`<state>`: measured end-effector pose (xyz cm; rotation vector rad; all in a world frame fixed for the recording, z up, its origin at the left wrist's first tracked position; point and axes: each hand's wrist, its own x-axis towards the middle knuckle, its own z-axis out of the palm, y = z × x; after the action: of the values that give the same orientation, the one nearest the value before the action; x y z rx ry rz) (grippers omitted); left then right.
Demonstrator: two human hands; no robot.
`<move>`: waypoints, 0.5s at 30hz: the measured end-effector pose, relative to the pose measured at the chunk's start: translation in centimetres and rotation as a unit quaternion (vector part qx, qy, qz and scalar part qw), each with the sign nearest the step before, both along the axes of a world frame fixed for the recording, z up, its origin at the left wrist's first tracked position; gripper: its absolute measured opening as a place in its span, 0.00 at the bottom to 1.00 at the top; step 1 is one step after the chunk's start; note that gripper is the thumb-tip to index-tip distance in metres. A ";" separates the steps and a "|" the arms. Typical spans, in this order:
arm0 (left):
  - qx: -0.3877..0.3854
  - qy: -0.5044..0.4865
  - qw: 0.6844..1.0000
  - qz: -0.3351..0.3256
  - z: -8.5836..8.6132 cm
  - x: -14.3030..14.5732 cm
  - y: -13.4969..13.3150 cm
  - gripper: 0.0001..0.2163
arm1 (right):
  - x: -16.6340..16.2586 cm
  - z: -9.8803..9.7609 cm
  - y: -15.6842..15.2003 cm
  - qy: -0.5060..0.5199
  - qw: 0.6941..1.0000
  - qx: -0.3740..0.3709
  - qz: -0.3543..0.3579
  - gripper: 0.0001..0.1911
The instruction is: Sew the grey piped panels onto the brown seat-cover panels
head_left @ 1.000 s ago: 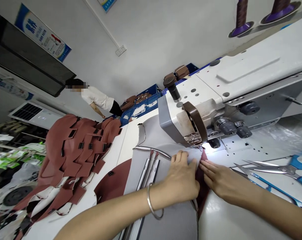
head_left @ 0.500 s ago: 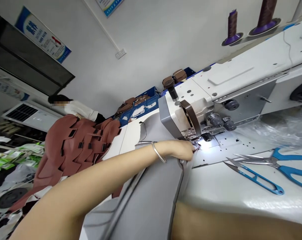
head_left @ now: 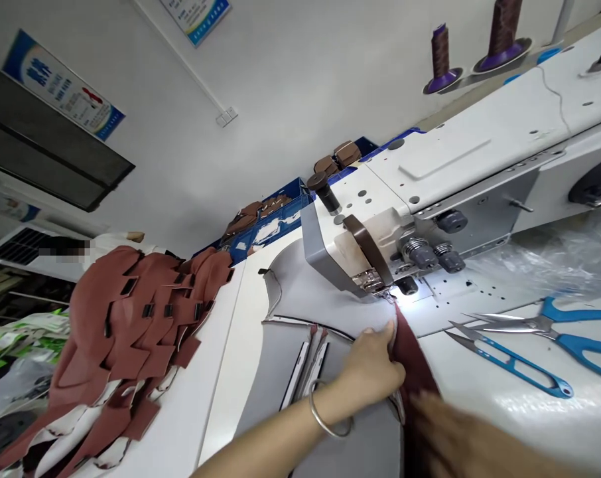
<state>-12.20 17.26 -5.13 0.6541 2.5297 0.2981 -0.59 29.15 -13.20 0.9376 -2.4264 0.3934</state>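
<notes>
My left hand (head_left: 373,365), a bangle on its wrist, presses on the grey-backed fabric panel (head_left: 325,272). Its index finger points up along the panel's right edge, and its other fingers curl at that edge. Past it runs a strip of reddish-brown material (head_left: 412,352), narrowing up to the lit needle area of the sewing machine (head_left: 380,285). My right hand (head_left: 440,431) is at the lower right over the reddish-brown material, smeared by motion, so its fingers are unclear. Folded seams with pale strips (head_left: 310,365) cross the grey side.
Reddish-brown sewn pieces (head_left: 146,312) are heaped at the left. Blue-handled scissors (head_left: 554,325) and thread snips (head_left: 514,362) lie right of the needle. Clear plastic (head_left: 559,259) rests behind them. Blue crates (head_left: 275,222) with brown pieces stand at the back, where a person (head_left: 106,245) is visible.
My left hand has drawn back from the needle toward me. The grey panel now lies flatter, its reddish-brown edge exposed. My right hand has come into view. The view has shifted slightly.
</notes>
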 end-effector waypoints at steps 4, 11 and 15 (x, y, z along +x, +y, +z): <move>-0.023 0.046 0.998 -0.036 -0.5 0.4 0.9 0.32 | -2.0 -1.0 1.7 0.054 0.998 0.039 -0.017 0.20; -0.115 -0.001 0.990 -0.076 0.8 0.8 3.4 0.16 | -2.4 -0.7 0.4 0.089 0.995 -0.001 -0.040 0.17; -0.128 -0.013 0.990 -0.062 0.9 0.8 3.9 0.15 | -2.5 -0.5 0.5 0.081 0.996 -0.012 -0.045 0.16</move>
<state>-11.41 21.11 -4.24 0.6947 2.4336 -0.0617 -3.08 29.65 -13.72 0.8137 -2.3005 0.3010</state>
